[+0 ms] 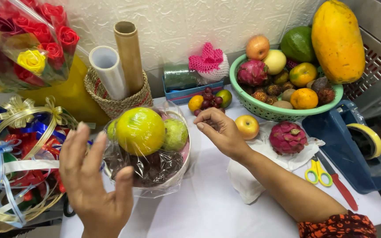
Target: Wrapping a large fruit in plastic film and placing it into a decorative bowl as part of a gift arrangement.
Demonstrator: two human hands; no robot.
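Note:
A round pale basket (182, 169) holds a large yellow-green fruit (140, 130), a green fruit (176, 134) and dark grapes, all covered in clear plastic wrap (124, 161). My left hand (94, 183) is spread open at the basket's near left side, fingers against the wrap. My right hand (220, 130) rests at the basket's right rim with fingertips pinched together on the wrap's edge.
A green bowl (267, 112) of mixed fruit stands at the back right beside a large papaya (338, 40). A red apple (247, 127), a dragon fruit (287, 137), yellow scissors (317, 172), a red-handled knife (341, 184) and a blue tape dispenser (353, 145) lie right. Ribbons (16, 154) and wrap rolls (117, 66) sit left.

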